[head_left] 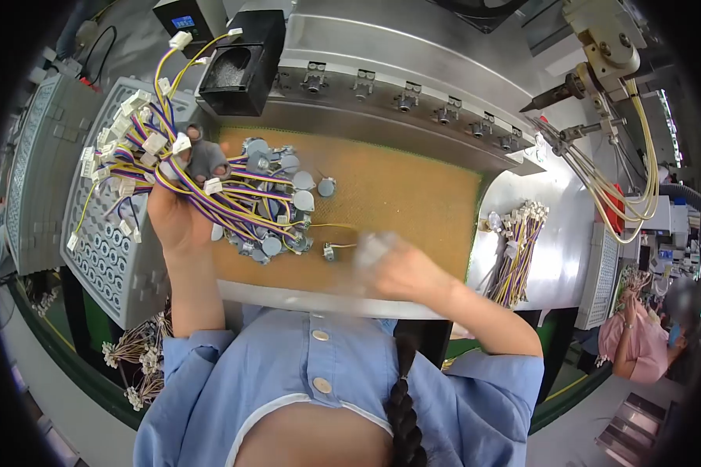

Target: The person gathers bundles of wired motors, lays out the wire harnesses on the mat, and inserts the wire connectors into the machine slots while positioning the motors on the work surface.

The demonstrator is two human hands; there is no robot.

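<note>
My left hand (187, 194), with grey coverings on some fingertips, is wrapped round a thick bundle of yellow, purple and white wires (218, 204). White connectors (136, 101) fan out at the bundle's upper left end, and round grey parts (304, 201) lie at its right end on the brown mat (397, 194). My right hand (393, 265) is over the front of the mat, its fingers smeared by motion. Just left of it, a small part with short wires (329, 252) lies near a thin yellow wire. One round grey part (326, 187) sits apart from the bundle.
Grey trays (105, 265) stand at the left, beside a black box (245, 66). A metal rail with fittings (405, 97) runs behind the mat. Another wire bundle (519, 253) lies right, below a soldering iron (557, 93). A person in pink (635, 342) is far right.
</note>
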